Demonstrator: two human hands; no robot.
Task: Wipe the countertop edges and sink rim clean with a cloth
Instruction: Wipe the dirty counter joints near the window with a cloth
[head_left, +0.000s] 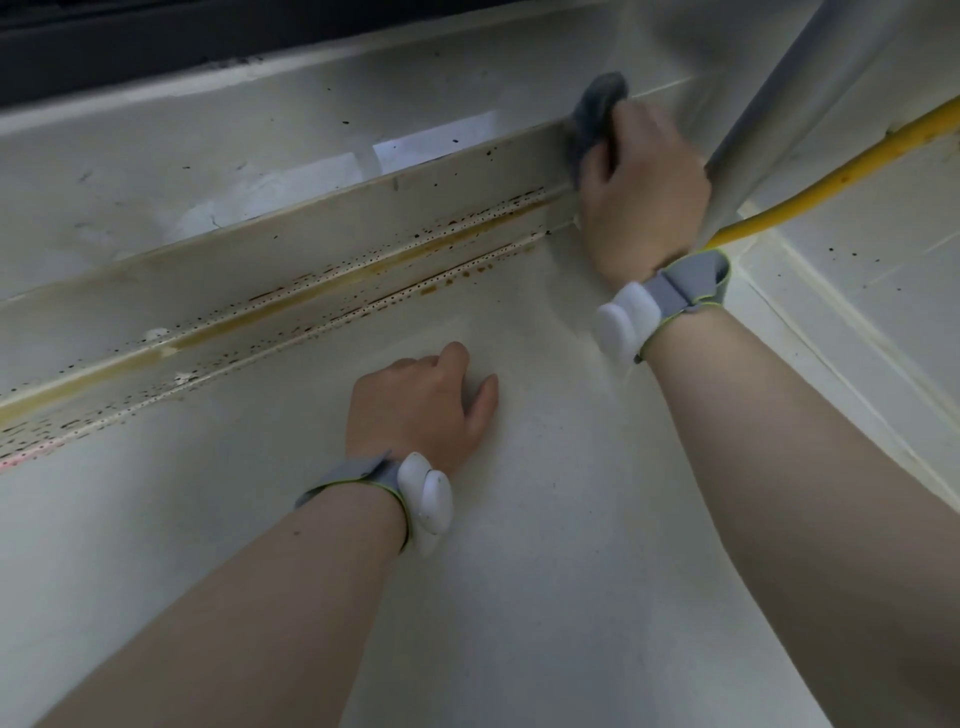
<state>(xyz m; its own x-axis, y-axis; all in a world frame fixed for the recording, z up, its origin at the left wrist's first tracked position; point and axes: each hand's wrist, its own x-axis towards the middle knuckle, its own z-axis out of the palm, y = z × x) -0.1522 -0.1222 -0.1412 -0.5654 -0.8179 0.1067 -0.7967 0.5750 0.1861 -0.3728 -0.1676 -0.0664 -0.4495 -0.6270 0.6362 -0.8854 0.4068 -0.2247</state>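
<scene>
My right hand (641, 192) grips a bunched grey cloth (595, 117) and presses it against the raised back ledge (311, 228) of the white countertop (545, 519), near the far right corner. The ledge's base is lined with brown stains and dark specks (322, 306) running left from the cloth. My left hand (421, 405) rests on the countertop with its fingers curled under, holding nothing. The sink is not in view.
A grey pipe (789, 104) slants down just right of my right hand, and a yellow hose (841, 171) runs behind it. White tiled walls close the corner at the right. A dark window frame (156, 47) lies along the top.
</scene>
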